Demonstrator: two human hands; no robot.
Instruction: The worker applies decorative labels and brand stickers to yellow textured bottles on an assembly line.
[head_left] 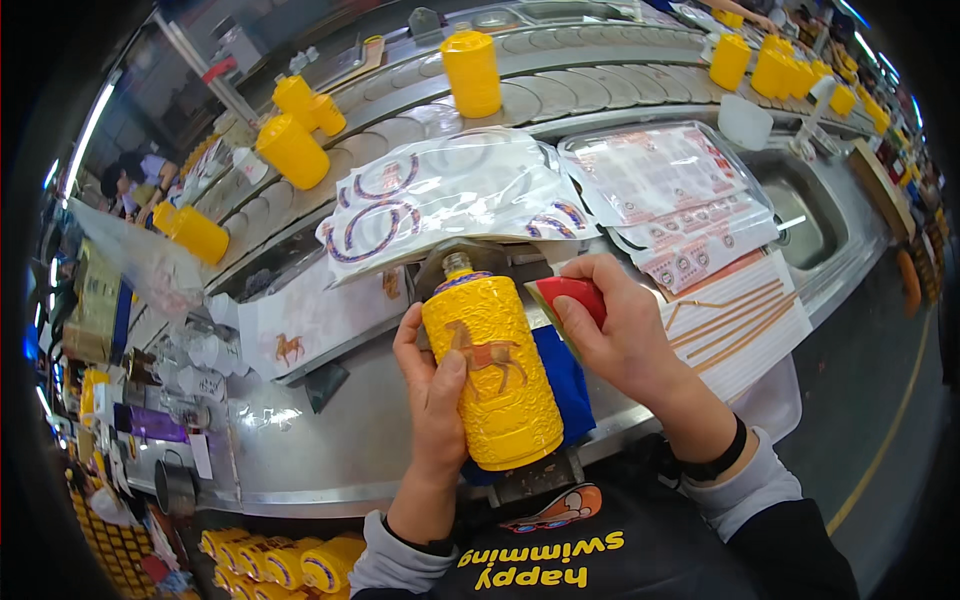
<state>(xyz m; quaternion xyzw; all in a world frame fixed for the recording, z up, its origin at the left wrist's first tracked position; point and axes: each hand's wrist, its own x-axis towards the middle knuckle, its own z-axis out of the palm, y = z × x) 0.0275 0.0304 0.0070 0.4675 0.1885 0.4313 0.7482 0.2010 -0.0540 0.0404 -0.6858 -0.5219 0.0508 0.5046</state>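
Observation:
My left hand [435, 405] is wrapped around the left side of a yellow embossed bottle [510, 415], which is tilted slightly, its clear glass neck pointing away from me. A brown horse decal [485, 358] lies on the bottle's front, and a blue patterned band circles its shoulder. In my right hand [635, 330] is a red scraper [582, 298] with a greenish edge, pinched between thumb and fingers. The scraper is just right of the bottle, apart from it. Beneath the bottle lies a blue cloth [567, 385].
Curved decal sheets [455, 190] lie behind the bottle, a horse decal sheet [320, 330] to the left. At right are more printed sheets [665, 175], a sheet with brown strips [745, 335] and a sink [805, 215]. Yellow bottles [470, 75] stand along the conveyor [590, 95].

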